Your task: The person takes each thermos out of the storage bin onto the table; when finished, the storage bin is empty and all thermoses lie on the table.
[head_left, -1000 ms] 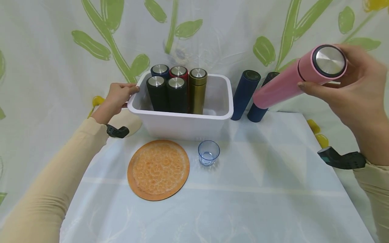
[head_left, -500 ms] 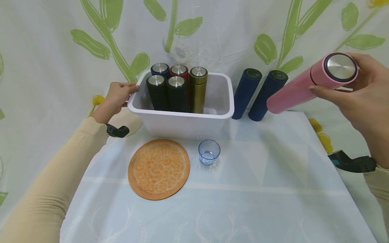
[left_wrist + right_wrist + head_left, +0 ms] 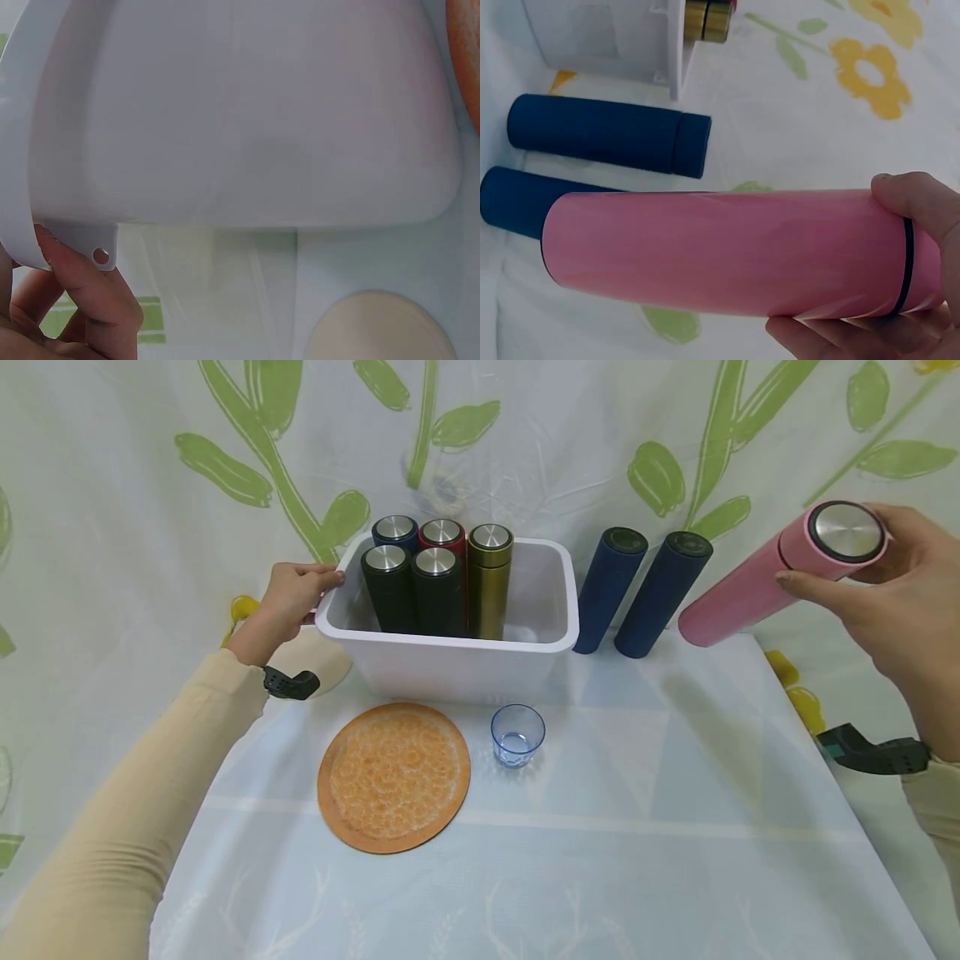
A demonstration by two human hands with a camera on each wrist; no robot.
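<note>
From the middle of my head view, I see the pink bottle [image 3: 780, 577] at half past two, tilted. The right hand [image 3: 896, 602] has its thumb and fingers wrapped round the top end. Two blue bottles [image 3: 663, 597] stand on the table [image 3: 600, 877] at two o'clock, in the way between the pink bottle and the white tub [image 3: 450, 675] at twelve. The left hand [image 3: 291, 597], near half past nine, grips the tub's rim. Inside I spot two black bottles [image 3: 388, 593], a gold bottle [image 3: 488, 597], a red bottle [image 3: 442, 532] and a navy bottle [image 3: 395, 533]. A blue glass [image 3: 517, 739] is at five, an orange round mat [image 3: 393, 777] at seven, and a cream disc [image 3: 326, 656] at nine.
</note>
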